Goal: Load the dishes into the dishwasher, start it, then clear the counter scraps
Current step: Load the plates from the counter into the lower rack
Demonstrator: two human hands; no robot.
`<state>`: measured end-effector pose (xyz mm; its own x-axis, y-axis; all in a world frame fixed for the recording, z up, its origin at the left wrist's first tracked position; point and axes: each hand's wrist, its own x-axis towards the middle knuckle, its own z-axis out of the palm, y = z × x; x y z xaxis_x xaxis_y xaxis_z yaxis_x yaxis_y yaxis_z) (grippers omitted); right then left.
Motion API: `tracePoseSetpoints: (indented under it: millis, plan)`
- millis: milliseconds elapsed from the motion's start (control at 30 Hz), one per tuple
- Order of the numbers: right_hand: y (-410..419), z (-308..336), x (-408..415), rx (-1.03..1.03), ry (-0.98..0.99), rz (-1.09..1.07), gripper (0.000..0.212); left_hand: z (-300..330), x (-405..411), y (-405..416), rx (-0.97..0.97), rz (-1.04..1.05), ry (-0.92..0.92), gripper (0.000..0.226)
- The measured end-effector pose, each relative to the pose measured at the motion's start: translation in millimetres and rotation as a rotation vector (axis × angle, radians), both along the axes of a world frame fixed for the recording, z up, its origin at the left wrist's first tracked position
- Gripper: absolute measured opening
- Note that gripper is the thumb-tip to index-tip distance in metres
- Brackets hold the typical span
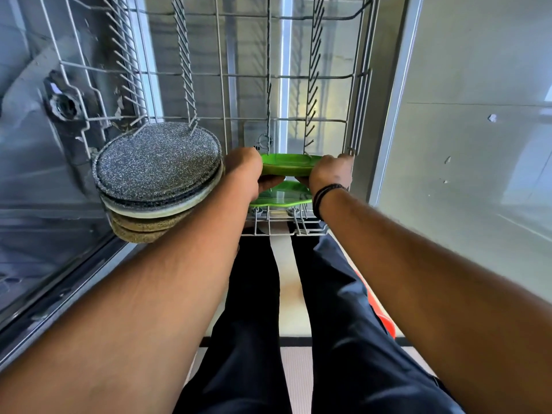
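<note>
Both hands grip 1 green plate (288,166) over the near end of the wire dishwasher rack (363,85): left hand (246,171) curled round its left edge, right hand (328,172) round its right. A second green plate (279,196) stands just below; speckled plates (155,162) (stacked on edge) fill the rack's left side.

The left hand (243,171) is covering the green plate's (288,165) left rim, its fingers mostly tucked beneath. The right hand (328,174) is hiding the other rim. The rack (221,76) is running off the top edge.
</note>
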<state>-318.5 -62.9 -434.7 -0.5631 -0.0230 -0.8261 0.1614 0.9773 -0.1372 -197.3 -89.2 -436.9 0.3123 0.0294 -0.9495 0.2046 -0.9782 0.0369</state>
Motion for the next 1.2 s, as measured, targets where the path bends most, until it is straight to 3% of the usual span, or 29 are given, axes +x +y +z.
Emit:
tracePoseSetpoints:
  millis: [200,333,600,767,833,900,1067,1200]
  plan:
    - [1,9,-6,-0.006,-0.035,0.02,0.031,-1,0,10,-0.069,0.004,-0.024,0.019]
    - [-6,18,-4,-0.028,-0.089,-0.105,0.008,5,-2,6,-0.097,-0.011,-0.075,0.018]
    - [20,30,9,-0.117,-0.169,-0.208,0.042,14,14,30,-0.185,-0.131,-0.239,0.016]
    - [31,47,17,-0.191,-0.122,-0.161,0.043,27,30,46,-0.265,-0.237,-0.284,0.061]
    - [30,55,18,-0.205,-0.043,-0.065,0.046,33,31,45,-0.311,-0.232,-0.324,0.047]
    - [26,57,19,-0.233,-0.026,-0.11,0.049,35,29,37,-0.31,-0.201,-0.384,0.026]
    - [10,54,16,-0.189,-0.043,-0.237,0.041,18,25,24,-0.245,-0.184,-0.336,0.024]
    - [-4,36,9,-0.183,0.039,-0.169,0.026,16,14,17,-0.24,-0.165,-0.272,0.024]
